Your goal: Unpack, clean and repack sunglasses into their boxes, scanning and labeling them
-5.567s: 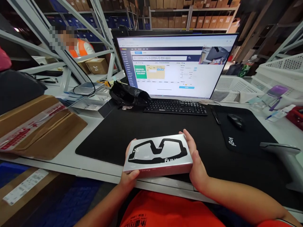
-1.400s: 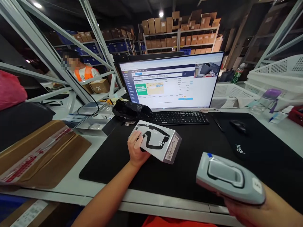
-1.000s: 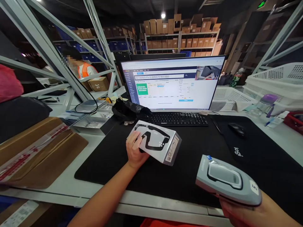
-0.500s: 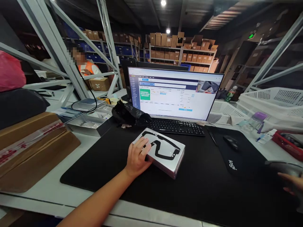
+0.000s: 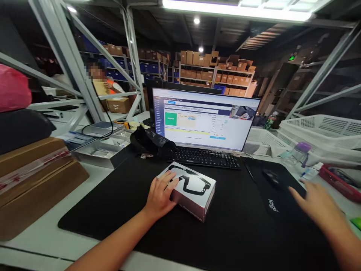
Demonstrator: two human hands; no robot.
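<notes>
Calmly, my left hand (image 5: 160, 196) holds a silver box (image 5: 194, 192) on the black desk mat (image 5: 111, 199), near the middle, back from the near edge and well in from the left corner. The fingers are draped over the left end of the box's top; where the thumb presses cannot be made out. My right hand (image 5: 318, 199), blurred by motion, shows spread fingers and nothing in them, just beside the mouse pad (image 5: 272, 195) on the mat's right side, well apart from the box.

Toward the far edge, a keyboard (image 5: 207, 158) lies before a lit monitor (image 5: 205, 120), with a crumpled black bag (image 5: 152, 143) at its left end.

A light, flat hold serves best here, I judge: firm enough to keep the box from sliding, soft enough not to dent what looks like thin card. Gripping only the left end leaves the right end face uncovered, which seems worth preserving. Slower, my right hand would better clear the mouse (image 5: 270, 177) and the dark, pen-like stick (image 5: 249, 170) beside the pad.
</notes>
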